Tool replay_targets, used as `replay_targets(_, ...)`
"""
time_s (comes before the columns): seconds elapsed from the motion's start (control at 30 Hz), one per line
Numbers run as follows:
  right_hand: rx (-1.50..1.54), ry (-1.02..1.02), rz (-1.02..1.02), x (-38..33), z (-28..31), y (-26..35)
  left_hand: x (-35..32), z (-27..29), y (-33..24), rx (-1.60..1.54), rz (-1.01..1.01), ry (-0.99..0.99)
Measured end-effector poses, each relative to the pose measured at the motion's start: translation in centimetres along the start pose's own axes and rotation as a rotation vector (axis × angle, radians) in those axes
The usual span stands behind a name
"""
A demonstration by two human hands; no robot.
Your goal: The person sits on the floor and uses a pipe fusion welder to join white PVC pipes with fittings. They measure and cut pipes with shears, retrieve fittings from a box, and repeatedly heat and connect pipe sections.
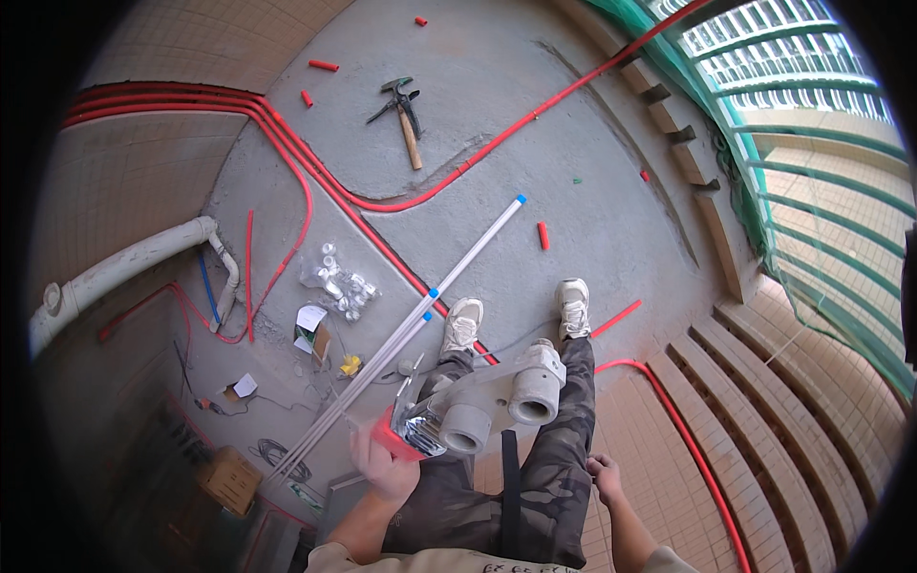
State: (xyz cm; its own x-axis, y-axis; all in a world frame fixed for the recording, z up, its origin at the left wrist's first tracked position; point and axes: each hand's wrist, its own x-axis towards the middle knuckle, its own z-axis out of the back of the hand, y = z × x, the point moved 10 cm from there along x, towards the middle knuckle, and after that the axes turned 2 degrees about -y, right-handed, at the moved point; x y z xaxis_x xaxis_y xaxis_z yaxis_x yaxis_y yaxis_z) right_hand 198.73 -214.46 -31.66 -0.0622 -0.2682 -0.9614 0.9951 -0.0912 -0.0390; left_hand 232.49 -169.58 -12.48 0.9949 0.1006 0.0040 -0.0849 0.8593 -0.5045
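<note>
The grey concrete floor [521,72] under my shoes [462,327], strewn with things.
Ahead of me lie a wooden-handled hammer [411,149], a dark tool [415,120] against it, and scattered red pipe offcuts [543,236]. A long red pipe [516,130] curves across, and white pipes [478,246] with blue ends slant past my left foot. On my left I have a clear bag of white fittings [349,291], a small yellow item [351,366], a coiled dark cable [287,460] and a cardboard box [231,480].

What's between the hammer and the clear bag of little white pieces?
Red pipes run across the gray floor between the hammer and the bag. You can see it in the head view.
</note>
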Motion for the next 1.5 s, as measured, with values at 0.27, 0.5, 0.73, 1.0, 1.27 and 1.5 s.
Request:
replay_targets(0.27, -0.199, -0.044, 0.236, 16.6, 5.4, 20.1, -0.7, -14.1, 4.9, 0.030, 0.106, 0.063)
replay_targets(0.5, -0.476, -0.025, 0.582, 28.4, 1.3, 34.7, -0.7, -32.4, 12.9, -0.544, 0.375, 0.323)
replay_targets(0.73, -0.477, -0.670, 1.247, 37.6, 4.5, 56.1, -6.5, -49.7, 20.2, -0.482, 0.543, 0.485)
replay_targets(1.0, -0.919, -0.891, 1.234, 41.2, 3.1, 66.4, -9.5, -54.6, 22.7, -0.352, 0.567, 0.480)
replay_targets(1.27, -0.409, -0.726, 1.277, 45.6, 8.3, 69.2, -8.9, -54.5, 21.6, -0.063, 0.556, 0.406)
replay_targets(1.5, -0.318, -0.335, 1.484, 34.8, -5.9, 61.9, -10.1, -52.9, 21.9, 0.028, 0.400, 0.193)
